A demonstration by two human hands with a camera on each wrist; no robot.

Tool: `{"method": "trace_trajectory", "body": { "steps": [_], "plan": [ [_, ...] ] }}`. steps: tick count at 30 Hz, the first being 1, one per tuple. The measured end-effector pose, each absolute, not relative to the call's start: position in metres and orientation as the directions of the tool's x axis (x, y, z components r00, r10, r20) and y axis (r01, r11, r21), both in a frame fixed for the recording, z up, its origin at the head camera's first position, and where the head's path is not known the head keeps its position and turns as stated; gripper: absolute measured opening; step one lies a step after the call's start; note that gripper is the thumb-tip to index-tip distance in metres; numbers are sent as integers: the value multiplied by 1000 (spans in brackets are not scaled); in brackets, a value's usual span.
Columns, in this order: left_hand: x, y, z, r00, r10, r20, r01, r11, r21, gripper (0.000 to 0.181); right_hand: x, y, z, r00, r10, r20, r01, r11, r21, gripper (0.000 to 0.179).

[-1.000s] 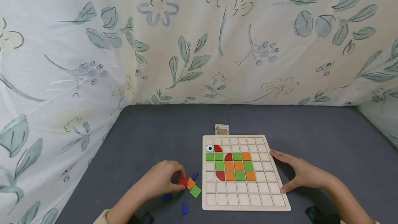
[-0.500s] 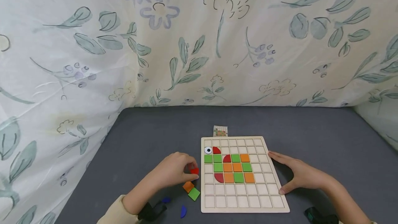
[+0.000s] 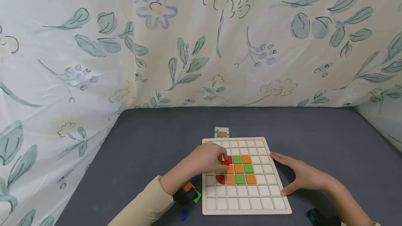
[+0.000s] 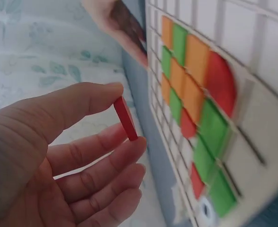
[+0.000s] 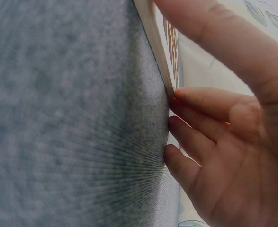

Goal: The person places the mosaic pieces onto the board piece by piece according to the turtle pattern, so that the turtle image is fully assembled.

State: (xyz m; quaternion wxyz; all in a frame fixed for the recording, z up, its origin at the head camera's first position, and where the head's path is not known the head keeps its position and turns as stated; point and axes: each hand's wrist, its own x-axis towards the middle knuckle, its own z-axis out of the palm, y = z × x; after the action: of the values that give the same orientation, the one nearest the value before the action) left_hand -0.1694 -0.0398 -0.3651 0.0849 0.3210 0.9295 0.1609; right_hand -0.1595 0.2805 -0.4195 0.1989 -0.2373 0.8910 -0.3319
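Between thumb and fingers, my left hand (image 3: 205, 158) pinches a small flat red tile (image 4: 125, 118) above the wooden grid board (image 3: 245, 203). Green, orange and red tiles sit in the board's cells, with a round eye tile (image 4: 207, 211) at one corner of the pattern; in the head view my left hand covers that part. My right hand (image 3: 309, 175) rests against the board's right edge, thumb and fingers spread along it and touching the rim.
Left of the board lie an orange tile (image 3: 189, 186), a green tile (image 3: 197, 196) and blue pieces (image 3: 184, 214), partly behind my left wrist. A small picture card (image 3: 222, 132) sits at the board's far edge. A patterned cloth (image 3: 188, 44) hangs behind the grey table.
My left hand took the red tile from beside the loose pieces and moved right with it, over the board. My right hand stayed at the board's edge.
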Motion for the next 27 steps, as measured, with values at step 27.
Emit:
{"method": "trace_trajectory", "body": {
  "steps": [27],
  "plan": [
    [-201, 40, -373, -788, 610, -86, 532, 745, 402, 22, -161, 282, -419, -798, -576, -178, -325, 660, -678, 111]
  ]
}}
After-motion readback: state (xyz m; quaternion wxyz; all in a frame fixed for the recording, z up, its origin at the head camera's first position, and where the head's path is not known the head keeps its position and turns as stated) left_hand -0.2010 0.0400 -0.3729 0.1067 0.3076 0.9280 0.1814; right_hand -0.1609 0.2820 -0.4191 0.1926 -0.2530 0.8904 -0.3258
